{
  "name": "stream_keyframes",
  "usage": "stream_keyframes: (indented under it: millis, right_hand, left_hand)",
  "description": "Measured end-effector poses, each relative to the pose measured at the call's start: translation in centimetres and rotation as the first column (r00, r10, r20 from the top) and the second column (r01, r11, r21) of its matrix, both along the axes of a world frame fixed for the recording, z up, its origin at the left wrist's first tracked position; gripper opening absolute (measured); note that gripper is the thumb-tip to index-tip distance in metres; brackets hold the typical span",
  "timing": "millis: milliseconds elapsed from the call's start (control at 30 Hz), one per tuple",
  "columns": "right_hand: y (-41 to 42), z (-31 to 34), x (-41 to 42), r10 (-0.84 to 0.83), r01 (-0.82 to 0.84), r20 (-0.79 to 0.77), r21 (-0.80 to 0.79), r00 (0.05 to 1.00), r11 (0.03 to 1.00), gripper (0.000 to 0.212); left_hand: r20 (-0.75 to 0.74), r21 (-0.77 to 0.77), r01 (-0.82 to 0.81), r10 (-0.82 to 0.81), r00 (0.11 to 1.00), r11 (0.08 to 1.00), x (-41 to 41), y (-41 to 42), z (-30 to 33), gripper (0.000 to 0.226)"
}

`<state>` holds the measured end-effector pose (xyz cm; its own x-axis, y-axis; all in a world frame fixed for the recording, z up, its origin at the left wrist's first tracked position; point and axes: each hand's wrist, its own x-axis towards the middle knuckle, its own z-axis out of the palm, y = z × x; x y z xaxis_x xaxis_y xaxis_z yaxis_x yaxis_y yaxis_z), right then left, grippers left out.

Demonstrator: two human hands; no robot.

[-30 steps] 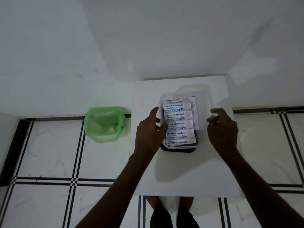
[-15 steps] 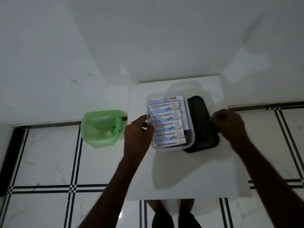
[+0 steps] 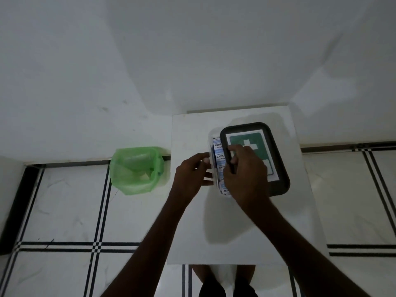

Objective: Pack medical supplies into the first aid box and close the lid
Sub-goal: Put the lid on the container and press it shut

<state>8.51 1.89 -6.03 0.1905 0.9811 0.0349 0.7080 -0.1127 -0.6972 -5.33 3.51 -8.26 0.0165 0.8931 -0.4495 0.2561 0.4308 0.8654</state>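
A clear plastic first aid box (image 3: 212, 146) stands on the small white table (image 3: 192, 221), filled with antiseptic bandage packets (image 3: 218, 155). The black lid (image 3: 276, 168), with a green and white cross label facing up, lies tilted over the right part of the box and hides most of it. My right hand (image 3: 244, 174) grips the lid's left edge. My left hand (image 3: 190, 176) holds the box's left wall with fingers and thumb.
A green translucent plastic bin (image 3: 137, 170) stands on the tiled floor left of the table, by the white wall. My feet show below the table's near edge.
The lid was pulled out from under the box to the right, then turned label-up and brought over the box by my right hand. My left hand stayed on the box's left side.
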Motion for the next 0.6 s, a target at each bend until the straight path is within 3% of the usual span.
stream_keyframes:
  millis: [100,200,267,333,367,467,600]
  right_hand:
    - [0.3,0.1,0.8,-0.01,0.013,-0.058,0.063,0.998,0.998,0.022]
    - [0.2,0.7,4.7,-0.173,0.15,0.103,0.199,0.98,0.968,0.021]
    - [0.3,0.3,7.0,-0.225,0.225,0.203,0.019,0.953,0.974,0.036]
    - [0.2,-0.6,7.7,-0.167,0.199,0.155,-0.218,0.974,0.956,0.038]
    - [0.1,-1.0,7.4,-0.139,0.161,0.1,-0.256,0.985,0.953,0.036]
    - [0.2,-1.7,6.0,-0.145,0.148,0.028,-0.209,0.989,0.967,0.032]
    - [0.5,-2.2,5.0,-0.135,0.145,0.058,-0.215,0.989,0.966,0.036]
  left_hand:
    - [-0.015,-0.002,-0.015,0.015,1.0,1.0,-0.1,0.1,-0.1,0.028]
    - [-0.076,0.079,0.001,0.005,0.997,0.997,0.6,0.0,-0.1,0.031]
    - [-0.155,0.124,0.034,-0.014,0.988,0.992,1.1,-0.2,-0.1,0.037]
    - [-0.194,0.142,0.051,-0.023,0.981,0.989,1.5,-0.4,-0.1,0.043]
    - [-0.198,0.145,0.054,-0.025,0.98,0.988,1.6,-0.5,0.0,0.045]
    - [-0.219,0.15,0.08,-0.046,0.975,0.985,1.7,-0.5,0.2,0.046]
    - [-0.245,0.153,0.077,-0.038,0.969,0.985,1.5,-0.3,0.1,0.042]
